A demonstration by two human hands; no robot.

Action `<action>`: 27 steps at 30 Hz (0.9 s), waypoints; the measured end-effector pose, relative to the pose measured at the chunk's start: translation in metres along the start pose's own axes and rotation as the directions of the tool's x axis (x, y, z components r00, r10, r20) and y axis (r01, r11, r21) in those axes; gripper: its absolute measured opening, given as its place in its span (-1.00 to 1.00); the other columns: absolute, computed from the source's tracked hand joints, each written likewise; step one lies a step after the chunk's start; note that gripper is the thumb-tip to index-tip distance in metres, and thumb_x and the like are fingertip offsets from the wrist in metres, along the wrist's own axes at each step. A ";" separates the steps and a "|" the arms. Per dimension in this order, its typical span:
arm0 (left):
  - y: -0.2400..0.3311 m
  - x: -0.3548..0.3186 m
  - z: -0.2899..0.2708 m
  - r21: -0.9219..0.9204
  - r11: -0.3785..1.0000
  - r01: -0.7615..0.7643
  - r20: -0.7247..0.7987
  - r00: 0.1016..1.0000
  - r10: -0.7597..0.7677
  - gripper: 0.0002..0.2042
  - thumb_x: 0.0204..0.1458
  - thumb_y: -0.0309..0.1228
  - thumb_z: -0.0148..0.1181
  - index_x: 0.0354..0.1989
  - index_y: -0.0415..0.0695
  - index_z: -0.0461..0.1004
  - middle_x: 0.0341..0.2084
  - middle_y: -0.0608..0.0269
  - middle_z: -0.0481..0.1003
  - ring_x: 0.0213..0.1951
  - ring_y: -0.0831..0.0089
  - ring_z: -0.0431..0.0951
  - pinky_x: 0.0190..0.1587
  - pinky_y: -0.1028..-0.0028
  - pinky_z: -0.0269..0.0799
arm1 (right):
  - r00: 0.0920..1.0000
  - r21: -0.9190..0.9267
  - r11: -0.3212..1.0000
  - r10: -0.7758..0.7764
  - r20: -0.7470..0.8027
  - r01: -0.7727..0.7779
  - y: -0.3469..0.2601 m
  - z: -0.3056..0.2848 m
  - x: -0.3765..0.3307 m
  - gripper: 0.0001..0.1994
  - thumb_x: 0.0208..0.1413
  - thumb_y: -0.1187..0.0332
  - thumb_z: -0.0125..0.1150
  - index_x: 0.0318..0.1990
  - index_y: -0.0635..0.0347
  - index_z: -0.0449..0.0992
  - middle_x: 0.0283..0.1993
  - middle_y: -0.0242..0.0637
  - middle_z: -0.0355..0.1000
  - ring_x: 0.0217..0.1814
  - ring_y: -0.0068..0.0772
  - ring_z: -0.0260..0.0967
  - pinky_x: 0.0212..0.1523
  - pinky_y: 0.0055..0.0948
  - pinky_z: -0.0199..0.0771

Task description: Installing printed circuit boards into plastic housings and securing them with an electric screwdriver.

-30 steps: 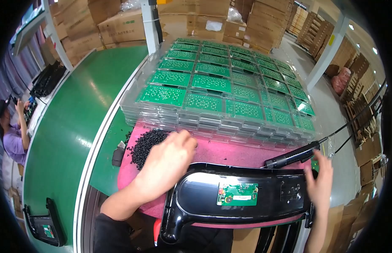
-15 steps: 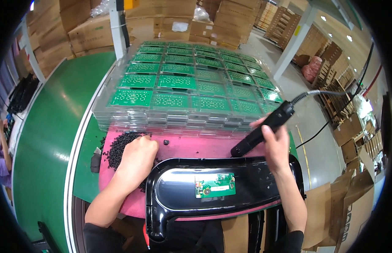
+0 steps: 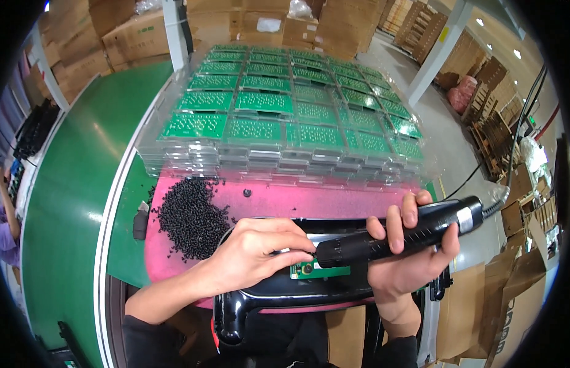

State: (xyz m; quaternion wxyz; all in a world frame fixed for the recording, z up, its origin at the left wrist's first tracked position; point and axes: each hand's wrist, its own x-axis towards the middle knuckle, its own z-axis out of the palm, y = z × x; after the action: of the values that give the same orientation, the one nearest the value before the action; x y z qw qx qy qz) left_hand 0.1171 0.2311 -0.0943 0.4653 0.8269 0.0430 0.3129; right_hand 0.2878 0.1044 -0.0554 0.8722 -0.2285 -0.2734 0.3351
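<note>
My right hand (image 3: 410, 257) grips a black electric screwdriver (image 3: 398, 236) held almost level, its tip pointing left at a small green circuit board (image 3: 318, 270). The board sits in a glossy black plastic housing (image 3: 279, 294) that lies on a pink mat (image 3: 285, 199). My left hand (image 3: 254, 251) rests over the housing, with thumb and fingers pinched at the screwdriver's tip; a screw between them cannot be made out. A heap of small black screws (image 3: 190, 214) lies on the mat just left of my left hand.
Stacked clear trays of green circuit boards (image 3: 285, 116) fill the bench behind the mat. A green conveyor belt (image 3: 70, 184) runs along the left, another person's arm (image 3: 6, 205) beside it. Cardboard boxes (image 3: 113, 30) stand at the back and lower right. The screwdriver's cable (image 3: 518, 147) rises right.
My left hand left the screw heap and came to the circuit board. My right hand brought the screwdriver down from over the trays and laid its tip level at the board.
</note>
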 end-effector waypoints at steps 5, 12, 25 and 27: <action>-0.001 -0.001 0.008 -0.188 0.970 0.157 0.067 0.987 -0.146 -0.90 0.07 -0.53 0.30 -0.27 -0.27 0.63 -0.38 0.14 0.62 -0.35 0.32 0.65 -0.25 0.43 0.56 | 0.970 -0.042 0.995 -0.076 0.232 0.088 -0.017 -0.016 -0.017 -0.51 0.20 -0.16 0.10 -0.17 0.12 0.24 -0.39 -0.40 0.21 -0.74 -0.58 0.11 -0.54 -0.39 0.28; -0.001 -0.001 0.015 -0.079 0.979 0.190 0.317 0.935 -0.156 -0.89 0.05 -0.53 0.33 -0.27 -0.27 0.60 -0.37 0.12 0.62 -0.31 0.28 0.66 -0.22 0.41 0.56 | 0.901 -0.092 0.927 -0.326 0.288 0.365 -0.037 0.000 -0.034 -0.55 0.11 -0.02 0.32 -0.30 0.11 0.24 -0.50 -0.41 0.24 -0.80 -0.58 0.21 -0.73 -0.49 0.32; -0.016 -0.011 0.014 0.030 0.999 -0.044 0.235 0.971 0.036 -0.85 0.05 -0.44 0.32 -0.31 -0.27 0.54 -0.43 0.08 0.55 -0.35 0.12 0.58 -0.25 0.28 0.51 | 0.904 -0.132 0.950 -0.217 0.369 0.283 -0.014 -0.007 -0.032 -0.49 0.14 -0.13 0.26 -0.25 0.13 0.25 -0.48 -0.38 0.28 -0.80 -0.55 0.22 -0.73 -0.46 0.36; -0.014 -0.010 0.014 0.011 1.000 0.012 0.253 0.967 -0.014 -0.85 0.03 -0.45 0.33 -0.32 -0.26 0.54 -0.42 0.09 0.55 -0.35 0.13 0.58 -0.25 0.29 0.52 | 0.916 -0.134 0.956 -0.200 0.349 0.260 -0.014 -0.007 -0.031 -0.48 0.14 -0.15 0.26 -0.25 0.13 0.25 -0.48 -0.38 0.28 -0.79 -0.54 0.23 -0.73 -0.44 0.36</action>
State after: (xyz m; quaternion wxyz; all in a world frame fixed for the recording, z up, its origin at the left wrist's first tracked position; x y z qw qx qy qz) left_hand 0.1201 0.2248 -0.1152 0.4653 0.8618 -0.0099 0.2018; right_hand 0.2788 0.0715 -0.0624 0.8233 -0.2117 -0.4700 0.2375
